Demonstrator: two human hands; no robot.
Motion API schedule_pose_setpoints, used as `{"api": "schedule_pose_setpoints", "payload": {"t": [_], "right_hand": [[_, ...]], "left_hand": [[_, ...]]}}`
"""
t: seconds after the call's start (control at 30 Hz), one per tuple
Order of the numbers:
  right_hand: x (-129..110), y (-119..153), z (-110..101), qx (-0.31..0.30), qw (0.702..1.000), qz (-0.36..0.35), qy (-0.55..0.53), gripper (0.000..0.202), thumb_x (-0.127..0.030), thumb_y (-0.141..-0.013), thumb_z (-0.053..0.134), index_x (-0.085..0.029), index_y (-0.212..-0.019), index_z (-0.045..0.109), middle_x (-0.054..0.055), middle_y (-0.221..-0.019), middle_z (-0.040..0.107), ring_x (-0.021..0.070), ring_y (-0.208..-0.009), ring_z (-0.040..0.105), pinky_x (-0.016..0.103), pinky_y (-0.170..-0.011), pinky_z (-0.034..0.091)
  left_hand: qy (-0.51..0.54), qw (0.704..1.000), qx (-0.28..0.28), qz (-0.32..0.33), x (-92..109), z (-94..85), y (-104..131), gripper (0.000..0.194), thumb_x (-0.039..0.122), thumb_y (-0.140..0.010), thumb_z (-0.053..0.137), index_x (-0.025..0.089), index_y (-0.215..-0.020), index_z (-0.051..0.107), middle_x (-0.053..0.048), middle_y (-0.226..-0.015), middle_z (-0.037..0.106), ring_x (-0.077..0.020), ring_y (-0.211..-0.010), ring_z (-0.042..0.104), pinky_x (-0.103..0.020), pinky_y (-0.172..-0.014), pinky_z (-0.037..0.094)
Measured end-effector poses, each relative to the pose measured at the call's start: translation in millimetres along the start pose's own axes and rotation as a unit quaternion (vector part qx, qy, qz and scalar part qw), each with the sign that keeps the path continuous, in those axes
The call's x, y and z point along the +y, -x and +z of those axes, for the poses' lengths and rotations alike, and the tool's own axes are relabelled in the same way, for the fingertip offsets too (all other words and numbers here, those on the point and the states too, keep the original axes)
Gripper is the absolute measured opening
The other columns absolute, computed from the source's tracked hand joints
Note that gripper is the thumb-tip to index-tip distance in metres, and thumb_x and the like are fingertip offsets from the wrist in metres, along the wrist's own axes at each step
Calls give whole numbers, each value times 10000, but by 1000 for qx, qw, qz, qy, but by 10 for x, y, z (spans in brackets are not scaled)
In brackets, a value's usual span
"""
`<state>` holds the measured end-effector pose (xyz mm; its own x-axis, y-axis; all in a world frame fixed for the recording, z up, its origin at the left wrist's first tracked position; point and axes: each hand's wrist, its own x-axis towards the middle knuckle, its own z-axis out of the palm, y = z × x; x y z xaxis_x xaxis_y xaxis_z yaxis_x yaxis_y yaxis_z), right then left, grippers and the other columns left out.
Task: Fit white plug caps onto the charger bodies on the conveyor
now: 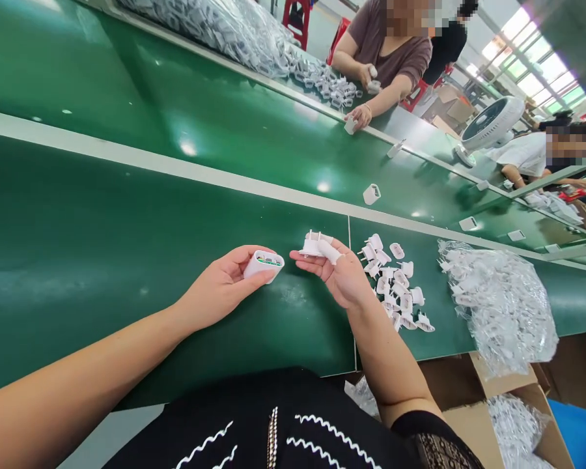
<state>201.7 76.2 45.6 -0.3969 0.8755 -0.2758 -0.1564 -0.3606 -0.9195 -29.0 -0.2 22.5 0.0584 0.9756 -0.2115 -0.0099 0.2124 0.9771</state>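
Note:
In my left hand [229, 280] is a white charger housing [260, 266], its open end turned to the right with green circuit board showing inside. My right hand [339, 270], with white covers on some fingertips, grips a white plug cap [312, 243] whose two metal pins point upward. A small gap separates the housing from the cap. Just right of my right hand lies a loose pile of similar plug caps [393, 286] on the green table [185, 260].
A clear plastic bag of plug caps [502, 303] sits at the table's right edge above open cardboard boxes [461, 426]. Beyond a white strip [176, 168], several housings lie along a green belt [254, 143]. Across it, a co-worker [385, 58] handles white parts. A fan [493, 122] stands farther right.

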Motion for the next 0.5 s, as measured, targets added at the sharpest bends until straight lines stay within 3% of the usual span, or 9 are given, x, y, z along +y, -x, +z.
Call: {"api": "schedule_pose_setpoints", "payload": {"t": [0.07, 0.17, 0.23, 0.33, 0.4, 0.5], "right_hand": [[27, 38, 7, 1, 1000, 19, -1, 526, -662, -771, 995, -261, -1038, 785, 31, -1019, 833, 293, -1074, 868, 477, -1010, 717], [49, 96, -5, 50, 998, -10, 34, 535, -628, -677, 1055, -265, -975, 799, 4, -1003, 837, 233, -981, 845, 435, -1006, 713], [33, 135, -11, 65, 996, -27, 54, 509, -608, -692, 1048, -269, -983, 803, -2, -984, 845, 175, -788, 789, 387, -872, 717], [-35, 191, -18, 13, 999, 9, 42, 473, -635, -798, 971, -286, -1054, 783, 9, -1009, 849, 123, -587, 653, 335, -636, 637], [-71, 211, -20, -43, 998, 42, 13, 496, -695, -841, 913, -291, -1079, 752, 29, -1054, 839, 137, -610, 646, 343, -614, 606], [-63, 205, -13, -70, 997, 31, 9, 538, -675, -767, 980, -286, -960, 662, 20, -1032, 808, 146, -683, 630, 346, -653, 586]], "left_hand": [[-2, 1000, -11, -12, -22, 2, 22, 766, 857, -801, 873, 245, -1248, 767, -127, -1204, 855, -358, -1122, 802, -471, -1019, 670], [-15, 1000, -10, -21, -62, 4, 62, 737, 840, -833, 860, 249, -1265, 772, -120, -1223, 849, -345, -1107, 805, -452, -1018, 673], [-27, 999, -9, -22, -81, 3, 82, 692, 807, -872, 850, 259, -1288, 777, -110, -1251, 839, -329, -1108, 801, -431, -1022, 674], [-43, 999, -11, -8, -83, 10, 86, 607, 744, -931, 833, 268, -1304, 781, -100, -1280, 821, -309, -1133, 789, -406, -1052, 666], [-45, 999, -6, 5, -66, 23, 79, 589, 734, -936, 830, 264, -1288, 787, -104, -1281, 811, -308, -1141, 784, -407, -1067, 665], [-51, 999, -5, 13, -35, 42, 74, 568, 732, -929, 829, 270, -1259, 805, -106, -1276, 808, -313, -1130, 785, -411, -1057, 673]]}}
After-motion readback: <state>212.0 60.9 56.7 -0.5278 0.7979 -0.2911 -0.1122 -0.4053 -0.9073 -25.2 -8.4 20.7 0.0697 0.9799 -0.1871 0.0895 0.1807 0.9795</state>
